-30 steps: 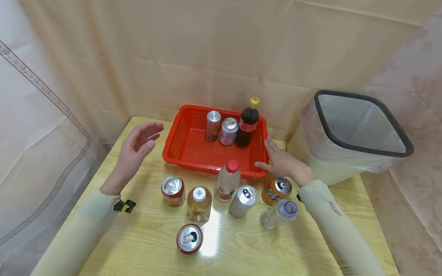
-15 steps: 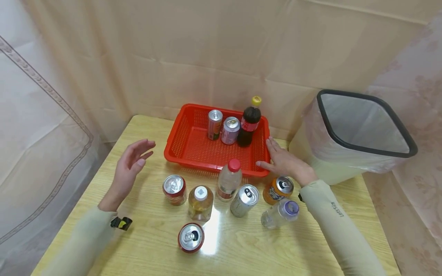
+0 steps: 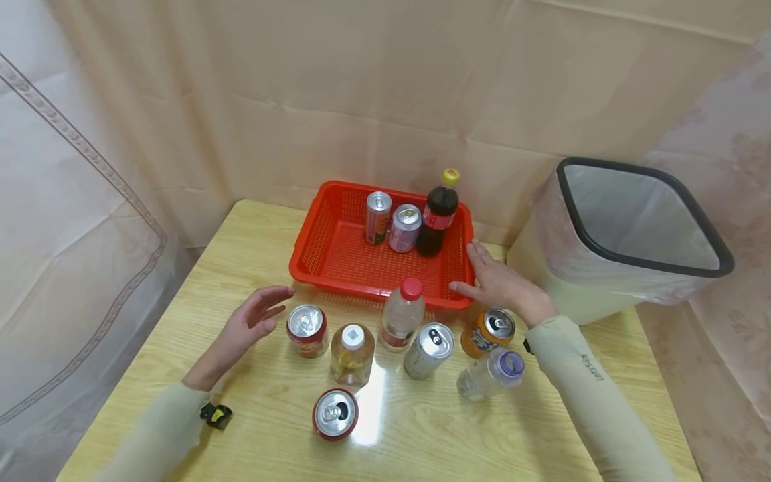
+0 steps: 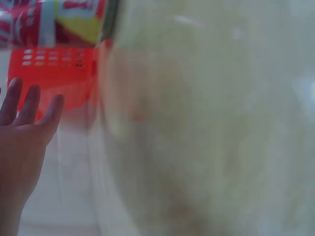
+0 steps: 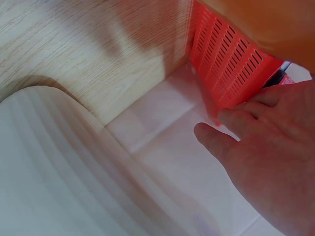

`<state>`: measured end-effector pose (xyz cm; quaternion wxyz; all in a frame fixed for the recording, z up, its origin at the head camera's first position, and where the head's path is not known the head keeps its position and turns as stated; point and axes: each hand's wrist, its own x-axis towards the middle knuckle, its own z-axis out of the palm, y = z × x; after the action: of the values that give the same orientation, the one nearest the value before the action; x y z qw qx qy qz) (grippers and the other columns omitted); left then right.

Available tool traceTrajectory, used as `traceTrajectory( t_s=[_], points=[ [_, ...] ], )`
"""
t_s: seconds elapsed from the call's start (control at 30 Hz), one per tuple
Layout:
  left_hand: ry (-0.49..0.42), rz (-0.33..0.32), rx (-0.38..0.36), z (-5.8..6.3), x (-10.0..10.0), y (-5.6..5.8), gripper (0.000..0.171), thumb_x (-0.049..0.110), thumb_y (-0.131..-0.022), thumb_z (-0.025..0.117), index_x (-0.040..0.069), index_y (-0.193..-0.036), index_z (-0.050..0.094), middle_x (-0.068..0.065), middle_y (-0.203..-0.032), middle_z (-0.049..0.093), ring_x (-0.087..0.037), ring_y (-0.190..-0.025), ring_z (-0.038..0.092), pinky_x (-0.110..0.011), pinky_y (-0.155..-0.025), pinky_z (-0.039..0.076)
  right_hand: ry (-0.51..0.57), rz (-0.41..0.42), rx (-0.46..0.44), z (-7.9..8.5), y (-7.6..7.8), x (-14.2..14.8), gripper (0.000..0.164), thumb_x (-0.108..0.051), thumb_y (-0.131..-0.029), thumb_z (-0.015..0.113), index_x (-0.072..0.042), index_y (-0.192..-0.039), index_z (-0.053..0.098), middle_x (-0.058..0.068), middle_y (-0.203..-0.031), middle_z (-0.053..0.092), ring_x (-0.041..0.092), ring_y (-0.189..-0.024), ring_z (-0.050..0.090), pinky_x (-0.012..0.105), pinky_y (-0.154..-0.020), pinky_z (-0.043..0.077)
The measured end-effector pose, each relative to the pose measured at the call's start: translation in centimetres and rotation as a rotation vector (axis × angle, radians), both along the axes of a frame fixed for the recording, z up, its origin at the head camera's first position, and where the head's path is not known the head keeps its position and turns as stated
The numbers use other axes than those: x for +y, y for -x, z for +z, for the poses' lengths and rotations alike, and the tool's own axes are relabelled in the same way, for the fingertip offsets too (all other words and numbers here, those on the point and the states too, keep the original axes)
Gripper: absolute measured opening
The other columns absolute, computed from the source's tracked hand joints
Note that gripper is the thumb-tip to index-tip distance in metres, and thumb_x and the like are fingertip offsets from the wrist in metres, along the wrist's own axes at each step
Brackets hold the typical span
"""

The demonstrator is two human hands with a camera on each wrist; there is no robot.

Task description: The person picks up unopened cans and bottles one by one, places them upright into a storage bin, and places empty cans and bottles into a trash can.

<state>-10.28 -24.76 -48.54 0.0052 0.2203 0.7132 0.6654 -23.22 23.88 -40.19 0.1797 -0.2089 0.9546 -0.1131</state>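
Observation:
My left hand (image 3: 247,327) hovers just left of a red can (image 3: 309,343), its fingers loosely bent and holding nothing. In the left wrist view the hand (image 4: 22,147) is spread below a red and yellow can (image 4: 78,22). My right hand (image 3: 500,282) lies along the right end of the red basket (image 3: 346,289), fingers extended at its rim. The right wrist view has these fingers beside the basket's slotted wall (image 5: 226,54). A slim can (image 3: 377,221), a pink can (image 3: 403,231) and a yellow-capped cola bottle (image 3: 438,217) stand in the basket.
Before the basket stand a red-capped bottle (image 3: 400,321), a white-capped bottle (image 3: 352,361), a silver can (image 3: 427,355), an orange can (image 3: 480,335), a purple-necked bottle (image 3: 488,378) and another red can (image 3: 334,416). A lined bin (image 3: 554,248) stands at the right.
My left hand has come down from beside the basket's left end towards the nearest red can. The right hand stays at the basket's right end.

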Motion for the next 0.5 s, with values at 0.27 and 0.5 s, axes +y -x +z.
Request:
traceTrajectory(
  t_s=[0.27, 0.5],
  points=[
    [0.004, -0.109, -0.020, -1.2, 1.3, 0.0, 0.072, 0.022, -0.097, 0.074, -0.005, -0.153, 0.038, -0.029, -0.155, 0.041, -0.014, -0.144, 0.044, -0.023, -0.118, 0.033, 0.009, 0.000, 0.001, 0.1, -0.1, 0.1, 0.107, -0.062, -0.098, 0.059, -0.001, -0.165, 0.001, 0.021, -0.172, 0.002, 0.043, -0.156, 0.009, 0.058, -0.120, 0.026],
    [0.064, -0.138, -0.044, -1.5, 2.5, 0.3, 0.086, 0.029, -0.090, 0.083, 0.003, -0.158, 0.037, -0.024, -0.157, 0.041, -0.007, -0.142, 0.043, -0.017, -0.115, 0.031, 0.014, 0.007, 0.008, 0.1, -0.1, 0.0, 0.107, -0.063, -0.098, 0.058, 0.001, -0.164, 0.003, 0.022, -0.172, 0.002, 0.044, -0.156, 0.011, 0.058, -0.120, 0.027]
  ],
)
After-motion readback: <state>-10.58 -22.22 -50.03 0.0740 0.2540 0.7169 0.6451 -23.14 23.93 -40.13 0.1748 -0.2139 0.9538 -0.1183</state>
